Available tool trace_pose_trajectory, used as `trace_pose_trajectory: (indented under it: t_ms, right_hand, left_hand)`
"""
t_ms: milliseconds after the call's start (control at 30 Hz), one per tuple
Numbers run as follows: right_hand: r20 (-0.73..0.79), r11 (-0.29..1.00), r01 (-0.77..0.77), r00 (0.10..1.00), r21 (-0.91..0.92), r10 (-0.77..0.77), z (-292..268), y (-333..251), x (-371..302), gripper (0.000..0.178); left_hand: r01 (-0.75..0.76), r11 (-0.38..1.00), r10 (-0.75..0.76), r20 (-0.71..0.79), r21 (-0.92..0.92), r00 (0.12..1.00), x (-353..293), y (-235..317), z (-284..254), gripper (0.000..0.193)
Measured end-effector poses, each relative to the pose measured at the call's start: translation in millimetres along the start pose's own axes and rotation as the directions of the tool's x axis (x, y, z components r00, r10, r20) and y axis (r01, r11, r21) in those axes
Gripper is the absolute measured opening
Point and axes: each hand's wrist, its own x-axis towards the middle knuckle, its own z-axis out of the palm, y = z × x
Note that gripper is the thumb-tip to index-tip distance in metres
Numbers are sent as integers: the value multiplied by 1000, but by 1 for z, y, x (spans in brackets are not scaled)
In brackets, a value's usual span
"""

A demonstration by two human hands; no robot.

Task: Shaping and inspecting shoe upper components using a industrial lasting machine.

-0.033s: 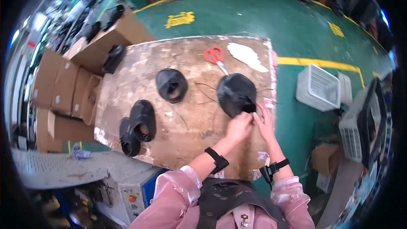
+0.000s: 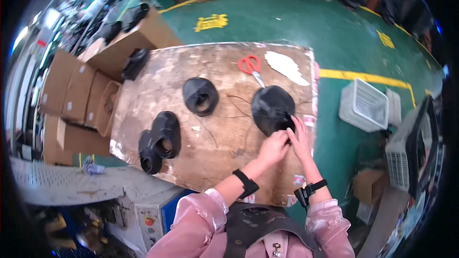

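Hands (image 2: 274,147) holding black shoe (image 2: 272,107) by near end; table edge (image 2: 311,91) close right, bare wood (image 2: 224,131) left.

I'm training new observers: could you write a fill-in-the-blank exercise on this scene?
The left hand and right hand meet at a rounded ____ shoe-like piece.
Metal-bladed scissors with ____ handles lie beyond it.
A flat, irregular white sheet lies to the scissors' ____.
The green floor bears painted ____ lines.

Black; red; right; yellow.

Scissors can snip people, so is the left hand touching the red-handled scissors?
Apart. The head view shows a black shoe between the left hand and the red-handled scissors.
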Motion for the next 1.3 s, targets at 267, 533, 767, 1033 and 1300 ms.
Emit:
trace_pose_trajectory:
  t_ms: [267,533,767,1033,1300]
  right_hand:
    - [-12,999,2,1000,-45,-2,44,0,38,43]
    - [-80,992,114,991,57,-109,32,-64,-4,44]
    - [552,611,-386,827,691,-102,111,-154,-62,29]
    - [943,918,-218,56,331,-327,120,-262,-154,28]
    - [810,837,229,-468,497,-353,144,-416,-298,29]
  left_hand:
    - [343,797,-83,-473,497,877,-9,-154,-121,30]
    - [516,841,-525,-475,-163,706,-62,-182,-136,30]
    - [242,344,-803,-151,-907,576,-167,-10,-151,20]
    - [581,796,-570,-526,-166,631,-340,92,-287,28]
    - [510,836,-545,-201,-202,814,-503,159,-355,33]
